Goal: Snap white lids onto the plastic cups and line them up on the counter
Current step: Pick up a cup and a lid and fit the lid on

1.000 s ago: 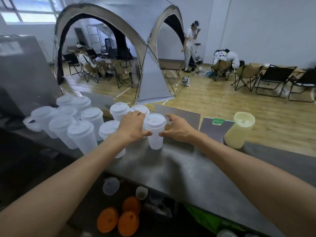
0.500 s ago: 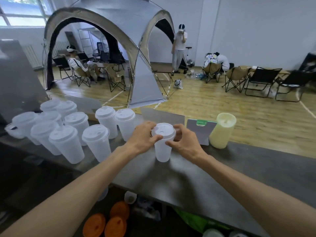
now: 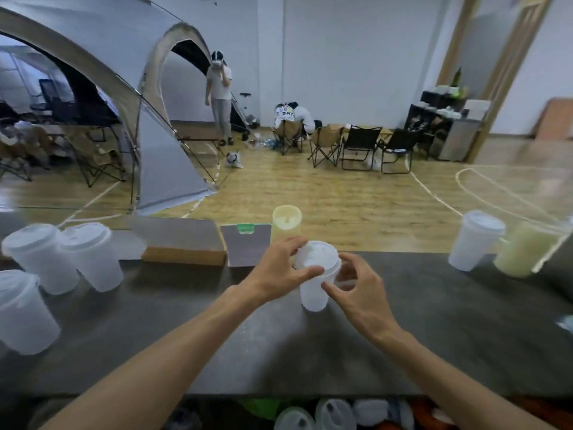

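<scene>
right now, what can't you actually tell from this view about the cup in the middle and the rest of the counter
Head view only:
- Lidded cup: motion blur and the left hand hide whether its lid is seated all round.
- Right hand: contact with the cup is unclear.
- Left cup group: cut off by the frame edge; count unknown.
- Items under the counter: cut off by the bottom edge.

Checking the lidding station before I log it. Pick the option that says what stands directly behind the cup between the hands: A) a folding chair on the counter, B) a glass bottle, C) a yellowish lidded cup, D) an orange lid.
C: a yellowish lidded cup stands on the counter just behind the white-lidded cup, which the left hand and right hand flank.
</scene>
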The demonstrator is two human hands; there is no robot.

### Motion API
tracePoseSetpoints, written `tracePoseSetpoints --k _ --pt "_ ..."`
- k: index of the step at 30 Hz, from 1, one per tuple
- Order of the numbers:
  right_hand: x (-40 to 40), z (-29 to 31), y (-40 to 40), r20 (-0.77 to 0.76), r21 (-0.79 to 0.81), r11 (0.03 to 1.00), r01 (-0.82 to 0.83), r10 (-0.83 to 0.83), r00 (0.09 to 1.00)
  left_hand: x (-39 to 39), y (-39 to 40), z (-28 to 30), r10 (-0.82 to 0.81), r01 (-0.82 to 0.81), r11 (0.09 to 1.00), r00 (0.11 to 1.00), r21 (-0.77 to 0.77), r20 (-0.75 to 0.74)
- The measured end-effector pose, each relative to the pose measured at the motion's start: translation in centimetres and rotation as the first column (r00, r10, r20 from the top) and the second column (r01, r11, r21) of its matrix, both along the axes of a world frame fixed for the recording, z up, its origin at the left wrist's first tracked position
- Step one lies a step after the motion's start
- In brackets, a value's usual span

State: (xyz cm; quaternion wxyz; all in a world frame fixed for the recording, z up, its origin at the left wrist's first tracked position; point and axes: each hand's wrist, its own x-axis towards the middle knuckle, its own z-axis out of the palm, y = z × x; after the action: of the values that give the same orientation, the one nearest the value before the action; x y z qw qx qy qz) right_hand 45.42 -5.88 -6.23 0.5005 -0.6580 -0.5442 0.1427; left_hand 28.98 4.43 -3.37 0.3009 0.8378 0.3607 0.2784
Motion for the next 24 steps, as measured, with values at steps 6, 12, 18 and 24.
tracePoseSetpoints --k 6,12,18,24 --pt "1.3 -1.0 -0.5 -0.087 -0.040 0.998 0.049 -0.052 0.995 1.5 0.9 -0.6 -0.049 0.049 0.998 0.999 -0.029 0.003" --pt "3.3 0.2 2.1 -0.335 -0.148 0.981 0.126 -0.169 0.927 2.0 1.7 -1.7 -0.109 0.108 0.987 0.994 -0.116 -0.002" --pt "5.4 2.8 5.9 -0.308 -0.414 0.909 -0.038 -0.101 0.946 2.2 1.8 -2.6 -0.136 0.139 0.971 0.990 -0.197 0.029" --pt "5.0 2.4 6.9 -0.351 -0.450 0.889 -0.081 -0.093 0.932 2.5 1.4 -3.7 -0.114 0.134 0.967 0.988 -0.216 0.103"
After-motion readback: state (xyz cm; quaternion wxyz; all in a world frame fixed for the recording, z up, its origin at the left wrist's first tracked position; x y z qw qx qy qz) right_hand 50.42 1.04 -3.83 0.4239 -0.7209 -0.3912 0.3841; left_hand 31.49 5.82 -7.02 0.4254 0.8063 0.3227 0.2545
